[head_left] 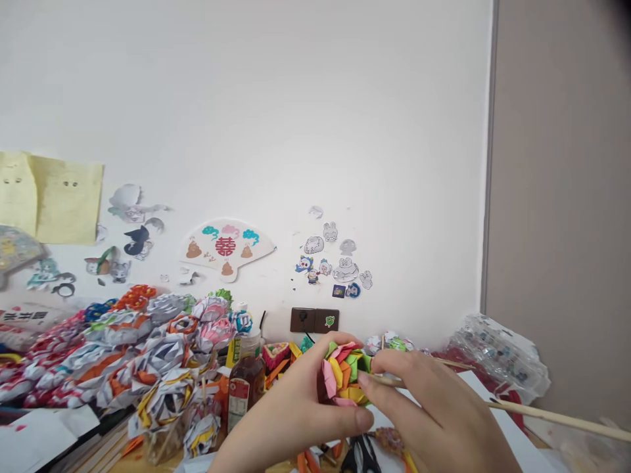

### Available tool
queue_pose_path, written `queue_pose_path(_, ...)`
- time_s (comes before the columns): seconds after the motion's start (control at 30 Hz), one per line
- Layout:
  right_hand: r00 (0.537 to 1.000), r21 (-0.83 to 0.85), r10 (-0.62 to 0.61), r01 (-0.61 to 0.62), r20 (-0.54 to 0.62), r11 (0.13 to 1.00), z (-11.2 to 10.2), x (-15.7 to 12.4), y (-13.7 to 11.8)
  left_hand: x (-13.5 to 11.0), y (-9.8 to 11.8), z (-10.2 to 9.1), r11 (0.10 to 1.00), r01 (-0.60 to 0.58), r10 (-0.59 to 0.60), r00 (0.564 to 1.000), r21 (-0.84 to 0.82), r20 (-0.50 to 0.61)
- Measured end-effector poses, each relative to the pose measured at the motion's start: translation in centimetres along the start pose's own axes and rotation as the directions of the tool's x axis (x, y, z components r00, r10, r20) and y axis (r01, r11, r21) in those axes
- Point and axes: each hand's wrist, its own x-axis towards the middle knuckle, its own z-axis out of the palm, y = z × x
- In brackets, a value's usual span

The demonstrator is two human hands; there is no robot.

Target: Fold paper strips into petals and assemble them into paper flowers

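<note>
My left hand (300, 401) is wrapped round a ball-shaped folded-paper flower (345, 371) in pink, yellow, orange and green. Between the thumb and fingers of my right hand (428, 401) is a long, thin wooden stick (562, 418). One end of it meets the right side of the flower, and the rest runs out to the right behind the hand. Whether its tip is inside the petals is hidden. Below the hands lie black-handled scissors (362, 456) and strips of orange paper (308, 462).
Many crumpled paper flowers (148, 348) crowd the left side. A brown glass bottle (245, 387) stands left of my hands. At the right back lies a clear plastic package (497, 355). A socket (314, 320) with a plug and several paper cutouts (345, 269) are on the wall.
</note>
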Motion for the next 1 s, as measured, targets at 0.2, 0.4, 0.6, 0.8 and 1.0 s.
queue_pose_path(0.2,0.999,0.009,-0.025,0.025,0.024,1.000,-0.1,0.0,0.1,0.2,-0.4,-0.2,0.998,-0.003,0.004,1.000,-0.070,0.015)
queue_pose_path(0.4,0.994,0.183,0.104,-0.099,-0.015,0.978,-0.4,-0.2,0.3,0.1,0.0,-0.1,1.000,0.003,-0.003,1.000,-0.004,-0.030)
queue_pose_path(0.6,0.989,0.279,0.148,-0.147,0.015,0.949,-1.3,-1.1,1.4,0.0,-0.3,-0.6,1.000,0.003,-0.001,0.999,0.031,-0.052)
queue_pose_path(0.8,0.995,0.292,0.104,-0.101,0.006,0.951,-0.4,-1.7,1.6,-0.3,-0.5,-0.3,1.000,-0.004,0.004,1.000,0.010,-0.009)
queue_pose_path(1.0,0.989,0.389,0.145,-0.135,0.004,0.911,0.6,-1.2,1.2,-0.5,-0.5,-0.2,0.997,-0.049,0.047,0.998,0.063,0.043)
